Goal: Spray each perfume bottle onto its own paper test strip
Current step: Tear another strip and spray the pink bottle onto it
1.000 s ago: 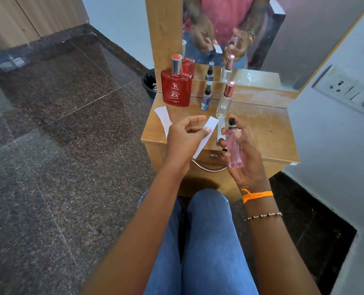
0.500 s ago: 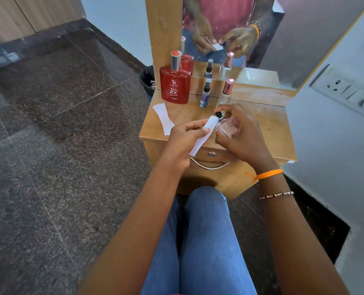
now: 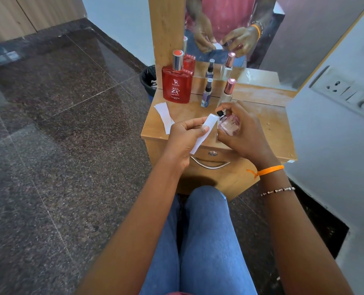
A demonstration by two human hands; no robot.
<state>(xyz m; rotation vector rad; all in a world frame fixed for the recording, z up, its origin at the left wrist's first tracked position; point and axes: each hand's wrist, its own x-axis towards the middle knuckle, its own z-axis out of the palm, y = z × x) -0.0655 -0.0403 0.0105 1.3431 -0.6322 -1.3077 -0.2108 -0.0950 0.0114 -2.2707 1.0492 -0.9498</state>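
Observation:
My right hand (image 3: 243, 133) grips a pink perfume bottle (image 3: 228, 124), tilted left so its black nozzle points at a white paper test strip (image 3: 204, 133). My left hand (image 3: 183, 137) pinches that strip between thumb and fingers, its top end almost touching the nozzle. On the wooden dressing table (image 3: 268, 128) stand a big red perfume bottle (image 3: 177, 85), a small blue spray bottle (image 3: 206, 95) and a clear bottle with a rose-gold cap (image 3: 227, 90). Another paper strip (image 3: 164, 116) lies flat near the table's left edge.
A mirror (image 3: 261, 39) rises behind the bottles and reflects both hands. A drawer with a metal handle (image 3: 210, 165) sits under the tabletop. A black bin (image 3: 148, 79) stands left of the table. A wall socket panel (image 3: 344, 92) is on the right. My knees are below the drawer.
My right hand has turned the pink bottle from upright to tilted left and brought its nozzle up against the strip. The left hand kept holding the strip nearly still.

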